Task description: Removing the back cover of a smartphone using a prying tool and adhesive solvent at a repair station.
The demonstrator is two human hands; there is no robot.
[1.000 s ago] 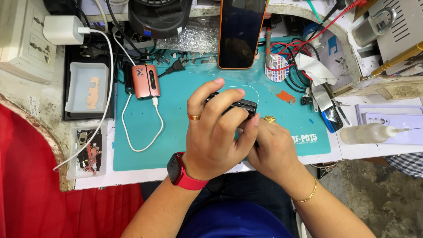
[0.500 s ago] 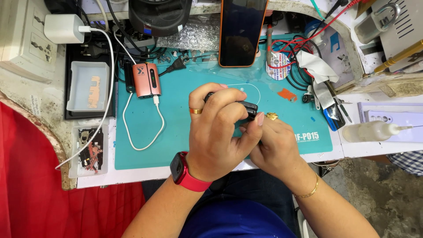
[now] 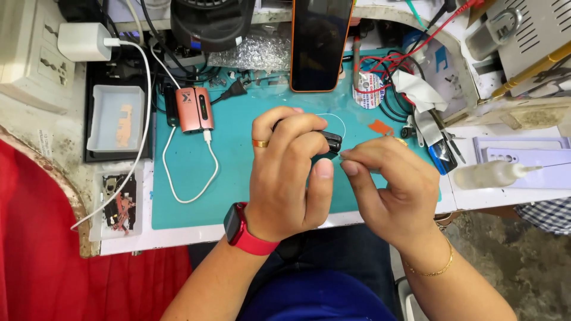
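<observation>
The left hand [image 3: 285,172] is closed around a small black device [image 3: 329,141], with the fingers wrapped over its top and the thumb pressed up from the near side. Only the right end of the device shows past the fingers. The hand wears a gold ring, and a red watch [image 3: 241,230] sits on its wrist.

The right hand [image 3: 389,190] is positioned just right of the left hand. Its thumb and forefinger are pinched together at the right end of the black device, on or beside a thin white wire [image 3: 336,117] that loops away from the device toward the far side. Whether the pinch actually grips the wire cannot be determined. A gold bracelet [image 3: 431,268] circles the right wrist.

Both hands are held above the near edge of a teal work mat [image 3: 196,202] that covers the bench [image 3: 178,235].

On the far left of the mat lies a copper-coloured power bank [image 3: 195,109] with a white cable [image 3: 178,178] looping toward the near side. A phone with an orange rim [image 3: 321,44] stands at the far edge of the mat. A clear squeeze bottle [image 3: 491,174] lies on its side at the right. A clear plastic tray [image 3: 116,119] sits left of the mat.
</observation>
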